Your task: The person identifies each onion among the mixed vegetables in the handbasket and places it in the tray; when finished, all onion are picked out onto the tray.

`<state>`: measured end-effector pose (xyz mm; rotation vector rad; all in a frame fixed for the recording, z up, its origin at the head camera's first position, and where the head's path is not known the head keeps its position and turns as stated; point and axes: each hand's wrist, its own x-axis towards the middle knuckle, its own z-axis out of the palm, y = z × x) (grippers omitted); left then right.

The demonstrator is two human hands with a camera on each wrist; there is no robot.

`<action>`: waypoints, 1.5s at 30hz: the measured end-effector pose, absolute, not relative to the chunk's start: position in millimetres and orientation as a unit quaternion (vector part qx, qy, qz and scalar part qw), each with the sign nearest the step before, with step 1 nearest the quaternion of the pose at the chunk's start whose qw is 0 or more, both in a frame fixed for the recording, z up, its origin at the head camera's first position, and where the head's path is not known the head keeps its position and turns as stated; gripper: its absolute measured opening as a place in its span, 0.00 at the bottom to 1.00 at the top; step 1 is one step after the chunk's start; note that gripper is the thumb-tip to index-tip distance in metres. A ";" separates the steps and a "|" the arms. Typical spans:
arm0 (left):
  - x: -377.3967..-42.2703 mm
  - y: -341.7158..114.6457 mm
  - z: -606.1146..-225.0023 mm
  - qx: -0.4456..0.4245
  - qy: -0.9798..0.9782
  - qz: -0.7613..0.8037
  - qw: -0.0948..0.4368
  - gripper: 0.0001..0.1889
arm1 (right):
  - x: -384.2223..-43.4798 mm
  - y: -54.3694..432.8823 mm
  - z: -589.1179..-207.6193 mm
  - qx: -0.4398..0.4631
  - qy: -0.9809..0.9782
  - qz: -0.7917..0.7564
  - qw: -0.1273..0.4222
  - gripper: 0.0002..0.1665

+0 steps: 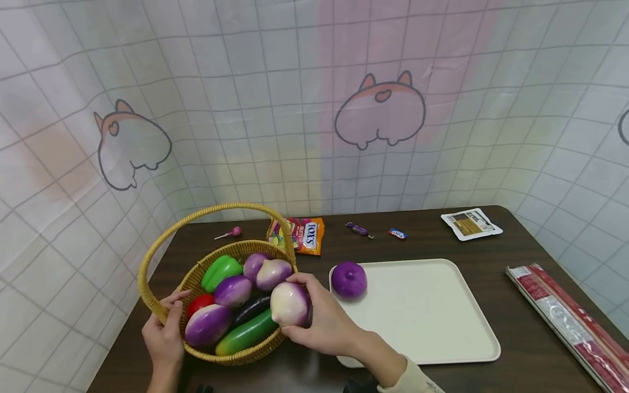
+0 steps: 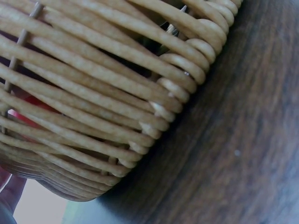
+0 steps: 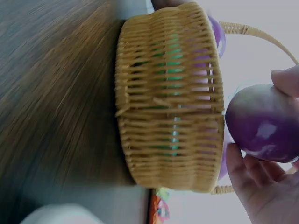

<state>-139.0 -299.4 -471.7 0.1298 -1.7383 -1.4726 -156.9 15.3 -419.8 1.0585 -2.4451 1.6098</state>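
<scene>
Yellow-tan wicker makes up the round basket with a tall arched handle, which stands on a dark wood-grain table. At the basket's left side the left hand grips the rim beside the foot of the handle. At its right side the right hand grasps a glossy round white-and-purple vegetable, thumb on one side and fingers on the other, at the basket's right rim; whether it touches the wicker I cannot tell.

Inside the basket lie a bright green bell pepper, a shiny red round vegetable, a long blackish eggplant, a smooth green cucumber-like vegetable and four plump purple or purple-and-white vegetables. Right of the basket is a cream rectangular tray with rounded corners; a deep purple round vegetable sits on its far corner nearest the basket.

Judging by this layout, the work is partway: one vegetable is on the tray, one is in hand between the two places, and the rest are in the basket. Whether the held one is coming out or going in cannot be told from this moment, so what counts as done or left stays uncertain. Behind the basket, an orange-and-magenta candy bag and a pink lollipop lie apart from the hands.
</scene>
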 end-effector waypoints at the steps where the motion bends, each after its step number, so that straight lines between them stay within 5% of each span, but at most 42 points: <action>1: -139.0 -299.3 -471.8 0.050 -0.690 -0.589 0.417 0.12 | -156.8 18.1 -420.2 0.339 -0.785 0.518 0.010 0.46; 19: -138.7 -298.7 -471.7 0.049 -0.691 -0.587 0.419 0.12 | -154.9 68.5 -428.8 0.282 -0.808 0.518 -0.007 0.45; 29: -138.8 -299.1 -471.4 0.050 -0.690 -0.590 0.416 0.13 | -165.3 93.9 -436.6 0.315 -0.799 0.507 0.065 0.45; 45: -138.5 -300.7 -472.6 0.031 -0.691 -0.585 0.424 0.12 | -196.3 135.1 -420.3 0.222 -0.802 0.552 0.056 0.41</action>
